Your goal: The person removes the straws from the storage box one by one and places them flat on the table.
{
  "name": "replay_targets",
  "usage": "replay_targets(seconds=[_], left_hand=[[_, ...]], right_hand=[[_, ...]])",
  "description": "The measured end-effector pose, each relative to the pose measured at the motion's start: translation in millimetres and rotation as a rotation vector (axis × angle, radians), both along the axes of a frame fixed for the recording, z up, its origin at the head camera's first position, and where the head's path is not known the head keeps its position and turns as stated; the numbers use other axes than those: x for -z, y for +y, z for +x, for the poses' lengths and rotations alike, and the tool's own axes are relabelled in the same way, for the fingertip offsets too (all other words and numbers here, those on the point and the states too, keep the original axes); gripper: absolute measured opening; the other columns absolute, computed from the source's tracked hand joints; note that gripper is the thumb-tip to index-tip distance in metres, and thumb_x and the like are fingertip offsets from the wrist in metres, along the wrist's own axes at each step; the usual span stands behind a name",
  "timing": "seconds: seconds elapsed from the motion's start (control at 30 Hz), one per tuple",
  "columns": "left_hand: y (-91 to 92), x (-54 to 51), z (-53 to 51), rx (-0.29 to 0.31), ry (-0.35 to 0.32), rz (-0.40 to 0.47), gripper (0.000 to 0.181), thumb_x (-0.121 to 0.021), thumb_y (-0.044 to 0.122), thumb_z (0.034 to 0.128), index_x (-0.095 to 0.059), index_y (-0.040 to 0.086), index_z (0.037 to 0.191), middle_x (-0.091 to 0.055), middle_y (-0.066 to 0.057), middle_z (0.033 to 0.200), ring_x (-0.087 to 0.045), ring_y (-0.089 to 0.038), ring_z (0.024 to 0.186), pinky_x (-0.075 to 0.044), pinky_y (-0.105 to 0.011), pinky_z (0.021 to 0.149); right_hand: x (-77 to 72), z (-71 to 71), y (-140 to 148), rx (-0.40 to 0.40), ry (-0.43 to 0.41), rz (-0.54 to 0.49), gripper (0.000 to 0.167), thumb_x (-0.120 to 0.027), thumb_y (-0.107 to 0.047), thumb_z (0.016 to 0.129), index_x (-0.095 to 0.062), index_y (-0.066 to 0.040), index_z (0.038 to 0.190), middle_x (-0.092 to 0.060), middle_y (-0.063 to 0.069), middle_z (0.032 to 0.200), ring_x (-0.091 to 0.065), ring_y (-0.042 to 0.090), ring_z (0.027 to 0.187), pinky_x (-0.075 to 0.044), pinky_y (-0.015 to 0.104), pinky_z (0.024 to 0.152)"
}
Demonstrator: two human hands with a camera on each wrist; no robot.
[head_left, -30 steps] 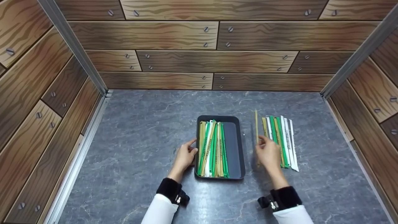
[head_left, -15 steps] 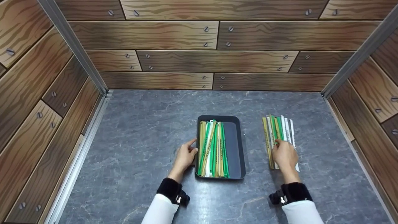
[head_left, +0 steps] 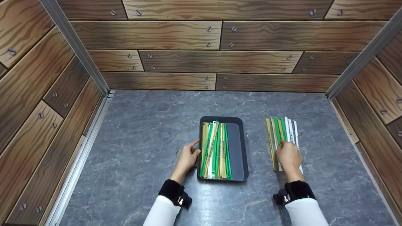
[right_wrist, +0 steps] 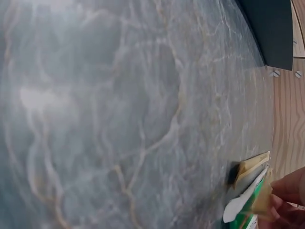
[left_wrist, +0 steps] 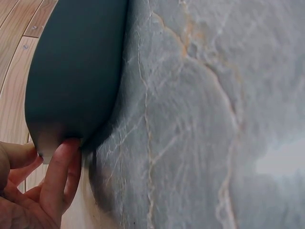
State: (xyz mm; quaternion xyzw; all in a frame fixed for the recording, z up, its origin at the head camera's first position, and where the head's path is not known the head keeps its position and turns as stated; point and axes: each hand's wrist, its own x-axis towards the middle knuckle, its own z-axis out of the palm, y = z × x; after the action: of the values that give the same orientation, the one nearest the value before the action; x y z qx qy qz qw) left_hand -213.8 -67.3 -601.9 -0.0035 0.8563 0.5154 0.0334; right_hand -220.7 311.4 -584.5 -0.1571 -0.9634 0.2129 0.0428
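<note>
A dark grey tray [head_left: 236, 150] stands mid-surface, holding several long, thin paper-wrapped sticks [head_left: 216, 150] in green, gold and white. At the tray's left wall my left hand [head_left: 186, 158] touches the outside with thumb and fingers; the left wrist view shows those fingers [left_wrist: 62, 164] against the wall. My right hand [head_left: 289, 157] is over a second row of paper-wrapped sticks [head_left: 270, 141] lying to the tray's right. In the right wrist view my fingers pinch a gold paper-wrapped stick [right_wrist: 261, 202], blurred there. The hand hides the lower part of that row.
Grey marbled surface [head_left: 141, 138] extends around the tray, with a strip of it between tray and loose row. Wood-patterned panels [head_left: 182, 61] enclose the back and both sides, joined by metal posts [head_left: 73, 44] at the corners.
A second ago my right hand held a gold stick upright at the row's left. It then laid it at the row's left end and moved right over the other sticks. The left hand stayed still.
</note>
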Motion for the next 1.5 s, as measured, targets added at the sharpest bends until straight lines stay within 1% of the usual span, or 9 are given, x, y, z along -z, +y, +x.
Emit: replay_targets(seconds=[0.23,0.4,0.53,0.67,0.8,0.93,1.07,1.23,1.5], left_hand=[[1.0,-1.4,0.2,0.001,-0.028,0.043,0.045,-0.063,0.003,0.0939,-0.057,0.007,0.138,-0.067,-0.007,0.085,-0.060,-0.016,0.074,-0.051,-0.033,0.067],[1.7,-0.6,-0.3,0.002,-0.028,0.047,0.045,-0.062,0.003,0.0937,-0.057,0.007,0.138,-0.067,-0.008,0.086,-0.061,-0.017,0.075,-0.052,-0.033,0.068],[1.8,-0.1,0.1,-0.001,-0.030,0.047,0.045,-0.062,0.002,0.0936,-0.057,0.007,0.138,-0.068,-0.009,0.086,-0.063,-0.018,0.077,-0.053,-0.034,0.070],[1.7,-0.7,0.6,-0.005,-0.031,0.048,0.045,-0.063,0.003,0.0934,-0.057,0.007,0.138,-0.068,-0.009,0.086,-0.063,-0.018,0.077,-0.054,-0.035,0.070],[1.6,-0.5,0.6,-0.005,-0.025,0.044,0.045,-0.063,0.003,0.0934,-0.058,0.008,0.138,-0.068,-0.009,0.086,-0.063,-0.018,0.076,-0.053,-0.034,0.069],[1.6,-0.4,0.8,-0.003,-0.013,0.039,0.044,-0.063,0.002,0.0933,-0.058,0.007,0.137,-0.069,-0.009,0.086,-0.063,-0.018,0.077,-0.054,-0.035,0.071],[1.3,-0.5,1.3,0.003,-0.009,0.043,0.045,-0.063,0.002,0.0929,-0.057,0.006,0.137,-0.068,-0.009,0.085,-0.063,-0.018,0.075,-0.053,-0.034,0.069],[1.0,-1.3,1.8,0.008,-0.025,0.062,0.045,-0.062,0.002,0.0939,-0.056,0.005,0.138,-0.064,-0.006,0.082,-0.059,-0.017,0.072,-0.051,-0.032,0.064],[1.1,-1.7,1.1,0.003,-0.025,0.049,0.044,-0.062,0.002,0.0944,-0.057,0.006,0.138,-0.064,-0.006,0.082,-0.058,-0.016,0.071,-0.049,-0.031,0.062]], right_hand=[[-1.0,4.6,-6,-0.028,0.117,-0.018,0.035,-0.058,-0.015,0.093,-0.065,0.001,0.123,-0.063,0.025,0.108,-0.062,0.048,0.088,-0.049,0.062,0.063],[-2.2,7.1,-20,-0.077,0.200,-0.056,0.032,-0.059,-0.010,0.091,-0.066,0.002,0.120,-0.065,0.024,0.105,-0.064,0.042,0.089,-0.052,0.057,0.063],[-2.0,10.7,-40,-0.167,0.249,-0.091,0.031,-0.063,-0.005,0.088,-0.067,0.004,0.117,-0.066,0.023,0.102,-0.065,0.037,0.086,-0.054,0.051,0.063],[-2.9,16.2,-68,-0.286,0.322,-0.116,0.027,-0.068,-0.002,0.085,-0.069,0.004,0.111,-0.067,0.020,0.096,-0.065,0.032,0.077,-0.054,0.045,0.062],[-3.0,22.3,-98,-0.426,0.357,-0.101,0.025,-0.072,-0.001,0.083,-0.071,0.002,0.107,-0.067,0.015,0.092,-0.063,0.026,0.073,-0.055,0.039,0.062],[-0.4,27.6,-123,-0.554,0.322,-0.112,0.024,-0.073,0.000,0.083,-0.071,0.002,0.106,-0.066,0.011,0.090,-0.062,0.020,0.073,-0.055,0.033,0.065],[4.3,29.9,-139,-0.612,0.229,-0.133,0.024,-0.070,0.000,0.084,-0.070,0.003,0.108,-0.065,0.008,0.088,-0.061,0.016,0.073,-0.055,0.029,0.064],[10.3,31.5,-150,-0.615,0.135,-0.101,0.028,-0.071,-0.001,0.086,-0.068,0.001,0.114,-0.065,0.011,0.092,-0.063,0.020,0.075,-0.055,0.032,0.064],[13.1,31.5,-154,-0.568,0.105,-0.042,0.031,-0.073,0.000,0.085,-0.067,0.002,0.115,-0.066,0.016,0.098,-0.066,0.029,0.082,-0.057,0.039,0.068]])
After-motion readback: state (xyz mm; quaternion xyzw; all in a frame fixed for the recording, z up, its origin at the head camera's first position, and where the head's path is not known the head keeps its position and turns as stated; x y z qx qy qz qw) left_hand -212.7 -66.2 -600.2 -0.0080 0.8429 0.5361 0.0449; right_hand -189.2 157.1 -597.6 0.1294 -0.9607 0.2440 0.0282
